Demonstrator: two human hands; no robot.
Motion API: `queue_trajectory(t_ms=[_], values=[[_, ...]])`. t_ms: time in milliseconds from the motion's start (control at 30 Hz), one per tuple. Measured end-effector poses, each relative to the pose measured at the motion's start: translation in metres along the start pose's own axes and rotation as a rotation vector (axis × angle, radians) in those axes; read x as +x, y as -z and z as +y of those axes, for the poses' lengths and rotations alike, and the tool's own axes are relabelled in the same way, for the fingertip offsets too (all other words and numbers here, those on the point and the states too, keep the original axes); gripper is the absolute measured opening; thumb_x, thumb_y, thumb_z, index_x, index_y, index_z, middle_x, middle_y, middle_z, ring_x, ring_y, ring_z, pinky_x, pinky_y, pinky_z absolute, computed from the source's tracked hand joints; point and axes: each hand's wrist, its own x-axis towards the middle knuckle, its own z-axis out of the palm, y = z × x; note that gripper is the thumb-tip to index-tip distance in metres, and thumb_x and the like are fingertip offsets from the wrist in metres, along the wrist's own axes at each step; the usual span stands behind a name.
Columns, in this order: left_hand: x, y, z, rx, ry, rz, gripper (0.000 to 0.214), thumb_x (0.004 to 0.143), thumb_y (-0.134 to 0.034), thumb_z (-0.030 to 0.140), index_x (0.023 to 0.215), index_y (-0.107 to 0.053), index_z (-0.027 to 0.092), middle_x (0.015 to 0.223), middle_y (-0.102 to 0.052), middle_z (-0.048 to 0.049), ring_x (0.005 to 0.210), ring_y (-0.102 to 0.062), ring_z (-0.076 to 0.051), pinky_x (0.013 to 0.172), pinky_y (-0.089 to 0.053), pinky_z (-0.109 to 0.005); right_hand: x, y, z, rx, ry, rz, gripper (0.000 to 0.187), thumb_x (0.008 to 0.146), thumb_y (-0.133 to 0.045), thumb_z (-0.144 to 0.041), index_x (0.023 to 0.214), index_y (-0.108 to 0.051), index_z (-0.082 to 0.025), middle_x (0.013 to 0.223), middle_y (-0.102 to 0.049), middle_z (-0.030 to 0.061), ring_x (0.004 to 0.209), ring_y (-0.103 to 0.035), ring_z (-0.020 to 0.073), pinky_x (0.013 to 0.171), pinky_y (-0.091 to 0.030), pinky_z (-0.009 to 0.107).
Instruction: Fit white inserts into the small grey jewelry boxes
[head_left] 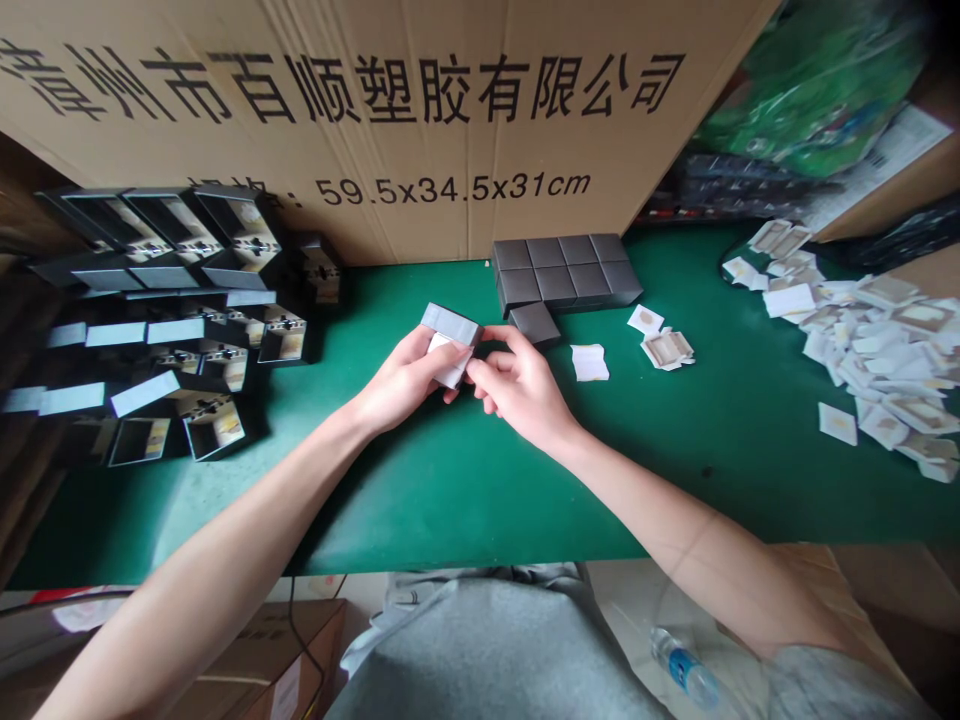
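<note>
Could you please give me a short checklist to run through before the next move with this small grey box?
1. Small grey box held by both hands: ok.
2. Left hand grip from below: ok.
3. Right hand fingertips at the white insert: ok.
4. Insert fully seated: cannot tell.
5. Closed grey boxes stacked tidily on the green mat: ok.
6. Spare white inserts piled at the right: ok.

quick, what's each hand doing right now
left hand: closed on the small grey box
right hand: fingers pinching the same box's edge
</note>
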Motion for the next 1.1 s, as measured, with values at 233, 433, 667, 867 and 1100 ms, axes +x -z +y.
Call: queue_trajectory(t_ms=[233, 433, 667, 867, 1100], values=[[-0.0005, -0.0003, -0.0020, 0.076, -0.038, -0.018, 0.021, 0.089, -0.070, 0.034, 0.095, -0.058, 0.018, 0.074, -0.061, -0.0006, 0.061, -0.058, -0.012, 0.048, -0.047, -0.022, -0.0006, -0.0019, 0.0035, -0.048, 0.066, 0.056, 0.033, 0.083, -0.067, -0.032, 0.111, -0.053, -0.022, 0.062, -0.058, -0.0101, 0.049, -0.053, 0.0081, 0.046, -0.043, 0.020], [-0.0012, -0.0007, -0.0009, 0.059, -0.026, 0.006, 0.019, 0.087, -0.072, 0.031, 0.091, -0.059, 0.017, 0.073, -0.060, -0.0007, 0.059, -0.057, -0.012, 0.046, -0.045, -0.022, -0.0010, -0.0014, 0.0049, -0.046, 0.080, 0.018, 0.033, 0.085, -0.063, -0.032, 0.115, -0.053, -0.023, 0.063, -0.057, -0.0096, 0.051, -0.053, 0.0085, 0.047, -0.042, 0.021], [-0.0009, -0.0016, -0.0005, 0.050, -0.035, 0.012, 0.024, 0.087, -0.072, 0.037, 0.094, -0.060, 0.017, 0.075, -0.060, -0.0014, 0.062, -0.057, -0.013, 0.049, -0.049, -0.023, 0.0006, -0.0001, 0.0060, -0.018, 0.085, 0.016, 0.033, 0.086, -0.065, -0.034, 0.115, -0.053, -0.023, 0.066, -0.058, -0.0084, 0.052, -0.053, 0.0085, 0.046, -0.044, 0.021], [0.0004, 0.0019, -0.0028, -0.066, -0.001, -0.024, 0.031, 0.091, -0.067, 0.043, 0.106, -0.062, 0.017, 0.084, -0.065, -0.0054, 0.070, -0.063, -0.016, 0.053, -0.052, -0.024, 0.0006, 0.0000, 0.0052, -0.008, 0.088, 0.027, 0.035, 0.087, -0.065, -0.037, 0.116, -0.052, -0.022, 0.065, -0.058, -0.0088, 0.049, -0.052, 0.0078, 0.046, -0.043, 0.020], [0.0009, 0.0025, -0.0049, -0.053, -0.013, 0.002, 0.029, 0.090, -0.068, 0.041, 0.103, -0.064, 0.016, 0.081, -0.062, -0.0043, 0.067, -0.060, -0.014, 0.051, -0.048, -0.022, 0.0009, 0.0002, 0.0061, -0.023, 0.096, 0.031, 0.035, 0.087, -0.065, -0.036, 0.116, -0.053, -0.022, 0.065, -0.058, -0.0087, 0.049, -0.052, 0.0079, 0.046, -0.043, 0.021]])
